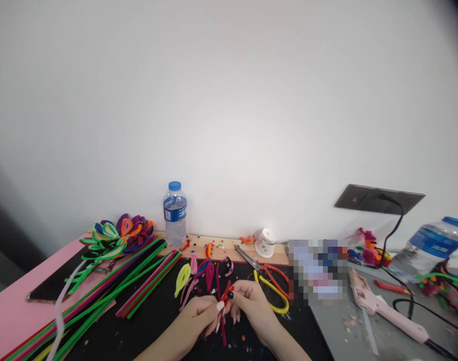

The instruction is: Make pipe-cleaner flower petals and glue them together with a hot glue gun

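My left hand (pixel 203 317) and my right hand (pixel 252 305) meet low in the middle, over a black mat (pixel 139 336). Between their closed fingertips is a short red pipe cleaner (pixel 226 292), bent or folded. Just behind the hands lie bent pipe-cleaner pieces: a yellow loop (pixel 183 279), a pink loop (pixel 210 276) and several others. A long magenta pipe cleaner (pixel 223 331) runs under the fingers. Scissors (pixel 251 261) with red on the handles lie to the right of my right hand, beside a thick yellow curve (pixel 277 305).
Long pipe cleaners (pixel 101 301) and a pipe-cleaner flower bunch (pixel 120 233) lie left, near a dark phone-like slab (pixel 52 283). A water bottle (pixel 175 215) and white cup (pixel 265 243) stand by the wall. Right: a pink glue gun (pixel 390 313), its cord, another bottle (pixel 434 245).
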`<state>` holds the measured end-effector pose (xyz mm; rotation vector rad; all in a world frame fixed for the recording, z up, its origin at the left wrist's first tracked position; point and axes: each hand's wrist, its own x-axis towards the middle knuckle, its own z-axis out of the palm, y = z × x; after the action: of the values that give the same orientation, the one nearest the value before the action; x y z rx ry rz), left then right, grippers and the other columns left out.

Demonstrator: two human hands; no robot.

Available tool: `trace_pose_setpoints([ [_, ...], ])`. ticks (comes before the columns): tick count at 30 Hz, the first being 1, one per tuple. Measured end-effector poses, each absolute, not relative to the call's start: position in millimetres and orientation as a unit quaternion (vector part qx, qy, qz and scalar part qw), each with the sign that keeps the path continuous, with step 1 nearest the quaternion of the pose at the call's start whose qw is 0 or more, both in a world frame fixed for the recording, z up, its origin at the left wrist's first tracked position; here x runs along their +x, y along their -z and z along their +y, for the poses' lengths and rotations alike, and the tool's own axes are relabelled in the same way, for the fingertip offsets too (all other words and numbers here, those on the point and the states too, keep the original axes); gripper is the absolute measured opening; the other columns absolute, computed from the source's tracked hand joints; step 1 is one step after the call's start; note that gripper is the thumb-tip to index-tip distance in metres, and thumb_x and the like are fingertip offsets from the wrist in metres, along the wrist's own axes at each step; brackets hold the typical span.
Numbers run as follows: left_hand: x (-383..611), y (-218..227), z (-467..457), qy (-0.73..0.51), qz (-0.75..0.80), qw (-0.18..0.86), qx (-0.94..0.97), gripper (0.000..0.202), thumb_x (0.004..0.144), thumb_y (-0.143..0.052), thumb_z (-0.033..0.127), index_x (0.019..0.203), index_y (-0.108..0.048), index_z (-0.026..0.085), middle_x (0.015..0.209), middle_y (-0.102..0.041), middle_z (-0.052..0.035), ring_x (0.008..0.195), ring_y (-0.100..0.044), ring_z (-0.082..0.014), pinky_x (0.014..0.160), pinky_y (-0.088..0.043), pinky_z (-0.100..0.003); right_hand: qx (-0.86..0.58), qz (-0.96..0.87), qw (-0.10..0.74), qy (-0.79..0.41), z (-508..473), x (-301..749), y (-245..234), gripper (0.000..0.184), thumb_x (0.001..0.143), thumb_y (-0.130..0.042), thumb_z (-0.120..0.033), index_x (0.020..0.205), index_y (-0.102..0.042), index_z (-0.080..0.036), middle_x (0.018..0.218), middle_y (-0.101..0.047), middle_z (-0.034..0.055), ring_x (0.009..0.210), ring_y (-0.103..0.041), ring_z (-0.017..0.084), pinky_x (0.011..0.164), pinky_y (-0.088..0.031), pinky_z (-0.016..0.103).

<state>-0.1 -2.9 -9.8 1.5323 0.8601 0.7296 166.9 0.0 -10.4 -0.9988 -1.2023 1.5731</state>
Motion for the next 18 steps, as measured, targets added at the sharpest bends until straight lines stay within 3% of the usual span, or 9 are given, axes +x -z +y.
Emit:
trace_pose_setpoints([
  [9, 0.2, 10.7, -5.4, -0.287, 0.398, 0.558, 0.669, 0.055, 0.084, -0.036, 0.054, 0.04, -0.035, 0.02, 0.042, -0.034, 0.0047, 0.047, -0.036, -0.0113, 0.054, -0.031, -0.024, -0.359, -0.498, 0.434, -0.659, 0.6, 170.0, 5.4, 0.034, 0.081, -0.059, -0.041, 0.076, -0.068, -0.009, 0.057, -0.065, 0.0049, 0.038, -0.051, 0.006, 0.041, -0.033, 0.016],
  [18, 1.1, 11.8, -8.5, -0.282, 0.414, 0.495, 0.71, 0.052, 0.086, -0.035, 0.049, 0.044, -0.026, 0.02, 0.047, -0.029, 0.0054, 0.048, -0.031, -0.0104, 0.05, -0.025, -0.025, -0.361, -0.488, 0.433, -0.666, 0.1, 169.0, 5.8, 0.037, 0.081, -0.058, -0.044, 0.083, -0.07, -0.009, 0.058, -0.065, 0.005, 0.04, -0.053, 0.008, 0.042, -0.034, 0.017],
])
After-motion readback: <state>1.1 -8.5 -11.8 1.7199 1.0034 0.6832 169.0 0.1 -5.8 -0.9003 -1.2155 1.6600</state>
